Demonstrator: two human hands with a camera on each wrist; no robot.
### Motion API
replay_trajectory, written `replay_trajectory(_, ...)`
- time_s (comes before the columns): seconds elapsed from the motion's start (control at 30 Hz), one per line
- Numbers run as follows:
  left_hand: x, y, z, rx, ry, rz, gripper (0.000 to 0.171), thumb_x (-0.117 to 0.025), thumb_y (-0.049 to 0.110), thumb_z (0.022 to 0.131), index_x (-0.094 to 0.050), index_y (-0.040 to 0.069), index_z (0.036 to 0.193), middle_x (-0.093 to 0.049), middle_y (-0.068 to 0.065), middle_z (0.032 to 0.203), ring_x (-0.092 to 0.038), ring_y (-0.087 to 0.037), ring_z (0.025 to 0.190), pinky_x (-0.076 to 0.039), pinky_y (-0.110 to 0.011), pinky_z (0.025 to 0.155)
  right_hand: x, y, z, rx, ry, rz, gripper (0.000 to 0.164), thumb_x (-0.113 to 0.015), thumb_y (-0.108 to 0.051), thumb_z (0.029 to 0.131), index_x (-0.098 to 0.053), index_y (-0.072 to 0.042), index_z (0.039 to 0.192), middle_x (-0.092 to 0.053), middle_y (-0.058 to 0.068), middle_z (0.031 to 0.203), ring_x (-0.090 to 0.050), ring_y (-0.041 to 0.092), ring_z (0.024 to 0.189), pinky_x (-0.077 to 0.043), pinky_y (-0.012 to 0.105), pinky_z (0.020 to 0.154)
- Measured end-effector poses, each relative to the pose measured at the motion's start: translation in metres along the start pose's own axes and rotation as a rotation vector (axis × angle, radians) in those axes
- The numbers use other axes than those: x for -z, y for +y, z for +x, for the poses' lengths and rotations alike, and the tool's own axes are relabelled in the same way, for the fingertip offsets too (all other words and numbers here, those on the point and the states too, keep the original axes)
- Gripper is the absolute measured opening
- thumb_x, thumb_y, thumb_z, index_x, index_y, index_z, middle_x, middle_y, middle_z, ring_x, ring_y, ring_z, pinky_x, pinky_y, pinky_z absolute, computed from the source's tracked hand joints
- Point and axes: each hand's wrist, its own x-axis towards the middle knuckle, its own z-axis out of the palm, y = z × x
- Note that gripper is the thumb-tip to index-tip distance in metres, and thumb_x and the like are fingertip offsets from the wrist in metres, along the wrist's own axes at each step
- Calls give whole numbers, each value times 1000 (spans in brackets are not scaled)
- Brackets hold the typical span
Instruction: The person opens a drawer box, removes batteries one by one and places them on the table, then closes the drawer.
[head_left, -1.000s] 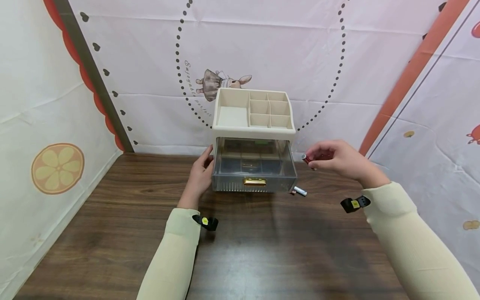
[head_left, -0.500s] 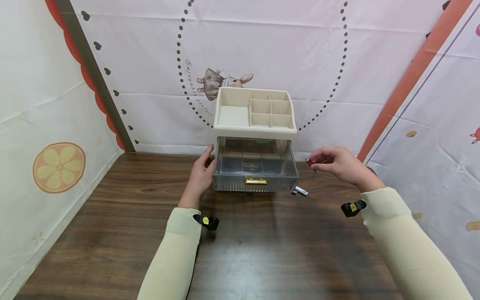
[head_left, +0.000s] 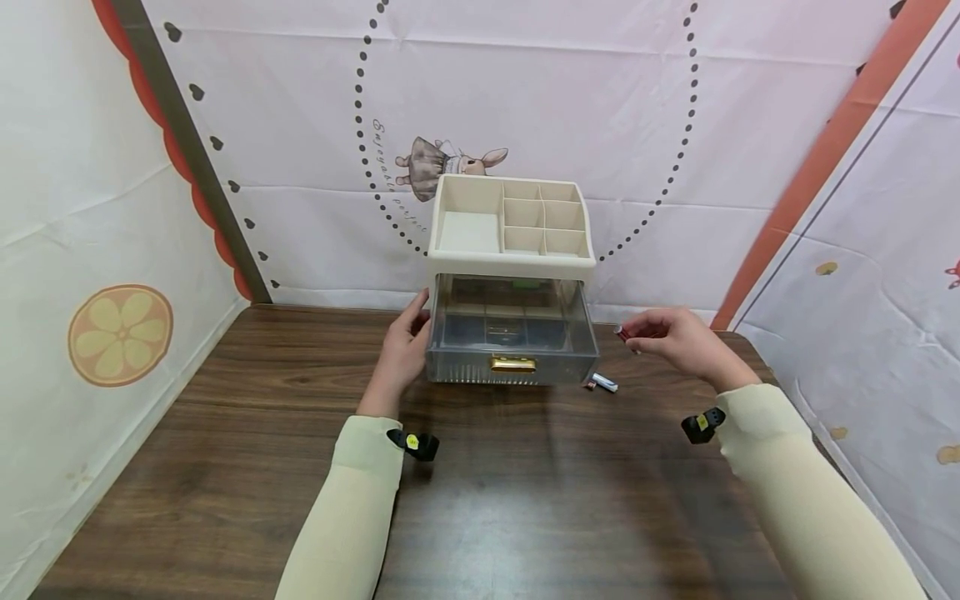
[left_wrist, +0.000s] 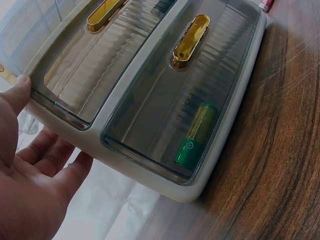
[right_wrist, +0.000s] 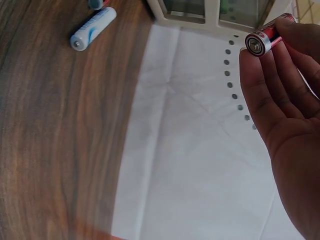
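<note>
A cream desktop organizer [head_left: 512,265] stands against the back cloth, its clear top drawer [head_left: 457,367] pulled out. My left hand [head_left: 400,354] rests against the organizer's left side, thumb at the front edge and fingers along the side wall in the left wrist view. Through the lower drawer front [left_wrist: 150,110] shows a green battery [left_wrist: 197,135]. Right of the organizer, my right hand [head_left: 675,337] pinches a red battery [right_wrist: 262,40] between thumb and fingers, metal end outward. Below that hand lies a white-and-blue battery [head_left: 603,383] on the table, beside a small reddish battery end [head_left: 590,385].
The organizer's upper tray [head_left: 468,229] has one large and several small compartments. Gold handles [left_wrist: 191,40] stick out from the drawer fronts. Printed cloth [head_left: 645,125] hangs behind and at both sides of the wooden table [head_left: 495,500].
My right hand has shifted slightly right and down with the red battery, away from the drawer. The left hand and organizer stay in place.
</note>
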Motion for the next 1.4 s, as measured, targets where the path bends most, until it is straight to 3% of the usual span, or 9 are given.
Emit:
replay_trajectory(0.2,1,4,0,40,-14,-12,54,-47,34,102,-28,31,153,-55,-16,128,-53,-30,111,-45,-49,95,-6,9,1,-11,-3,9,23,-68,-18,92,-70,-8,112,-72,12,103,-67,13,87,-56,36,75)
replay_trajectory(0.4,4,27,-10,45,-29,-7,55,-45,26,104,-26,19,155,-54,-21,128,-53,-32,110,-46,-46,91,-12,20,3,-32,-22,-12,20,-66,-14,92,-71,-7,110,-72,11,102,-67,16,87,-55,30,72)
replay_trajectory(0.57,5,40,-18,28,-22,12,54,-44,25,104,-27,16,154,-55,-21,126,-53,-31,108,-45,-44,91,-16,27,4,-72,-38,-26,22,-64,-12,93,-69,-3,113,-71,14,104,-66,19,89,-54,31,73)
replay_trajectory(0.9,5,40,-18,35,-21,9,54,-45,25,104,-28,18,154,-55,-20,126,-54,-31,109,-46,-42,91,-23,41,6,-121,-52,-7,20,-61,-9,94,-69,-4,112,-69,19,108,-65,19,90,-55,41,78)
replay_trajectory(1.17,5,39,-18,20,-25,7,53,-44,26,104,-28,20,154,-56,-20,125,-55,-31,109,-46,-42,90,-28,49,4,-129,-52,-45,18,-62,-11,94,-70,-5,109,-71,14,105,-65,19,88,-52,30,71)
replay_trajectory(1.27,3,23,-11,1,-12,3,53,-45,31,103,-29,26,153,-57,-17,124,-55,-29,108,-47,-42,89,-30,53,4,-121,-55,-59,19,-62,-11,93,-70,-4,109,-72,14,104,-65,18,88,-51,30,72)
replay_trajectory(1.4,2,21,-9,5,-12,-6,53,-46,32,103,-29,27,153,-57,-17,126,-55,-30,110,-47,-45,91,-33,58,5,-118,-52,-78,19,-64,-11,92,-71,-5,108,-72,12,102,-65,16,87,-51,29,71)
